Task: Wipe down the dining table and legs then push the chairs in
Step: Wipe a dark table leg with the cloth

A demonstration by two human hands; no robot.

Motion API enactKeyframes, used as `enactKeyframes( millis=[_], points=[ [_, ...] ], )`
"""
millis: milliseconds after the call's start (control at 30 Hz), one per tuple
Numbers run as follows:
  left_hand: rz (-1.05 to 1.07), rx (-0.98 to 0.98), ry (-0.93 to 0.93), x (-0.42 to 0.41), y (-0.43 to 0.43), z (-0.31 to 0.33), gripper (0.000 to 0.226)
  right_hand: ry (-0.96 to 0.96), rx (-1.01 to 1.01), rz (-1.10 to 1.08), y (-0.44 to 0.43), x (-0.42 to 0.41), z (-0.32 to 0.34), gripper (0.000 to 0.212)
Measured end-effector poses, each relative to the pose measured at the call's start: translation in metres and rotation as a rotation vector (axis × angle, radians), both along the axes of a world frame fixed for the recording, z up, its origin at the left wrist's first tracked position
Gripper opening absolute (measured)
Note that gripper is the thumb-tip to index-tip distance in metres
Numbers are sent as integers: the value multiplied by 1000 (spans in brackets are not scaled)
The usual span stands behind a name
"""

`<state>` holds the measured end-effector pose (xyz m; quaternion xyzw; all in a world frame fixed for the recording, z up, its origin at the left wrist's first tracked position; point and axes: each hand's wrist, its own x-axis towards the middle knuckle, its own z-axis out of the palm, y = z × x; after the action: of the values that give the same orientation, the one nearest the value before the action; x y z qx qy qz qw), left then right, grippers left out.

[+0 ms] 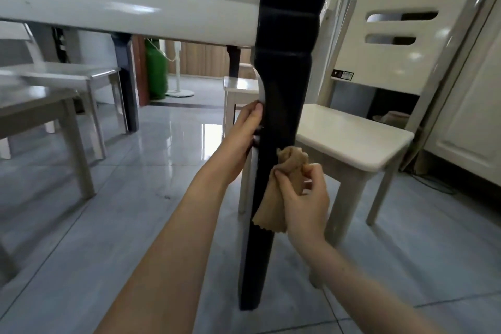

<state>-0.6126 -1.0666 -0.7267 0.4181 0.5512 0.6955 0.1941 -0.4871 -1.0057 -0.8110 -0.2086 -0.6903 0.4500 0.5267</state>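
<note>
- We look low, under the table: the black table leg (282, 116) stands upright mid-view, its foot on the grey tiled floor (135, 225).
- Left hand (248, 127) grips that leg from its left side, approx. halfway up. The thumb lies on the near face and the other fingers curl round the back (mostly hidden from us).
- Right hand (303, 198) is just right of the leg, a bit lower than the left hand. Fingers & thumb are bunched together, pinching a tan cloth (284, 184).
- The cloth's crumpled top end touches the leg's right-front face. Its loose, zigzag-cut end hangs down against the leg.
- A white table rail (130, 8) runs left from the top of the leg.
- A cream chair (379, 138) stands right of the leg, seat near it. It has a slotted back w/ a barcode sticker.
- Two more pale chairs (54, 95) sit well left of the leg, blurred.
- Beyond the leg, to the left, we see another dark table leg (127, 84), a green gas cylinder (156, 73) & a white fan base (180, 93).
</note>
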Motion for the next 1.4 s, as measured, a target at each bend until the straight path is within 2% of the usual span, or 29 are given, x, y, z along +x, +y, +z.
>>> enactKeyframes(
  millis=[67, 200, 267, 333, 400, 467, 567, 633, 733, 833, 1000, 1067, 1200, 1300, 1400],
  points=[
    [1, -7, 5, -1, -2, -4, 50, -105, -63, -1, -5, 3, -45, 17],
    [-34, 8, 1, -10, -8, -15, 53, -335, -441, 176, -4, 15, -124, 26],
    [-30, 12, 8, -8, -9, -19, 58, -386, -491, 193, 2, 14, -127, 24],
    [-5, 6, 32, -5, -8, -23, 63, -330, -543, 214, 2, 11, -108, 19],
    [26, -9, 58, -6, -8, -29, 64, -247, -546, 224, -1, 12, -85, 20],
    [38, -52, 60, -9, -9, -38, 64, -173, -436, 184, -5, 13, -74, 23],
    [80, -179, 81, -5, -7, -60, 54, -128, -354, 97, -16, 11, -86, 26],
    [92, -199, 44, 2, -7, -69, 49, -195, -419, 68, -21, 11, -111, 30],
    [82, -188, 9, 5, -10, -64, 39, -351, -622, 123, -19, 13, -152, 36],
    [80, -199, 37, 6, -14, -61, 38, -421, -589, 119, -15, 11, -156, 30],
    [50, -195, 30, 0, -13, -64, 36, -148, -458, 143, -6, 6, -92, 21],
    [55, -183, 36, -4, -10, -67, 40, -102, -426, 132, -10, 5, -91, 20],
    [55, -169, 33, -6, -8, -72, 51, -207, -468, 61, -17, 5, -138, 32],
    [47, -159, 20, -6, -7, -73, 45, -320, -666, 114, -7, 3, -184, 47],
    [71, -143, 31, -6, -5, -75, 46, -393, -775, 129, 4, 1, -220, 50]
  ],
)
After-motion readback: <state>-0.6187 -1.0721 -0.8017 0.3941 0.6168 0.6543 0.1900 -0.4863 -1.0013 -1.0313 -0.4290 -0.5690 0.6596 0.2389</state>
